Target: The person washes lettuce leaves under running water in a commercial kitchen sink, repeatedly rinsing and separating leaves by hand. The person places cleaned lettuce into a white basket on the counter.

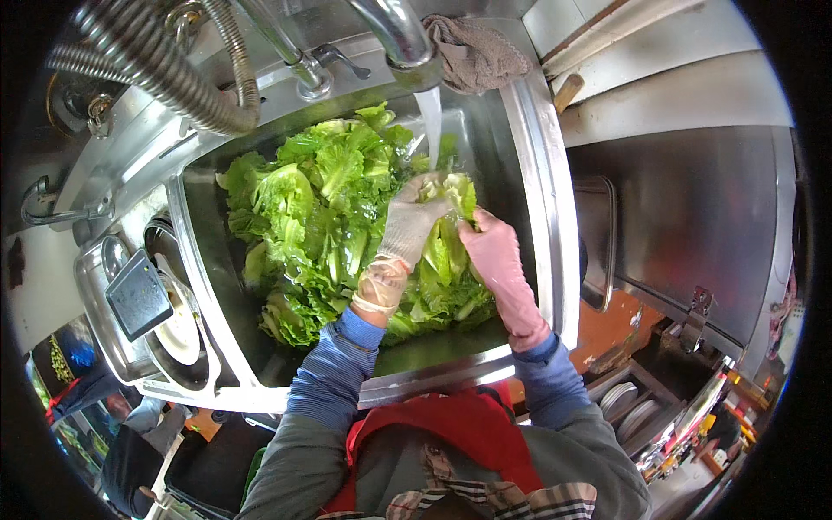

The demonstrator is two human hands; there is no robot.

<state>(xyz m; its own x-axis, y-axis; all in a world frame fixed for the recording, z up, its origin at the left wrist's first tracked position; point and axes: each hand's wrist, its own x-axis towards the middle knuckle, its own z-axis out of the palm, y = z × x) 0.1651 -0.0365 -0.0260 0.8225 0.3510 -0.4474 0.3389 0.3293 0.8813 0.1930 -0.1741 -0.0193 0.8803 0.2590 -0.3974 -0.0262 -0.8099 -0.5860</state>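
Observation:
A steel sink basin [478, 361] holds water and a large heap of green lettuce leaves [338, 169]. From the chrome faucet [416, 65], a stream of water [429, 123] runs down just beyond my hands. My left hand [416, 211], in a whitish glove, grips a bunch of lettuce [445, 250] by its pale end. On the right side of that bunch, my right hand [491, 240], in a pink rubber glove, has its fingers closed at the leaves. More leaves float beneath both wrists. The fingertips of both hands are partly hidden by the lettuce.
A coiled metal hose [175, 78] hangs at the upper left. A brown cloth [478, 55] lies on the back right rim. Left of the basin are a steel pan [97, 312] and a white plate [182, 331]. Stacked plates [617, 400] stand low at the right.

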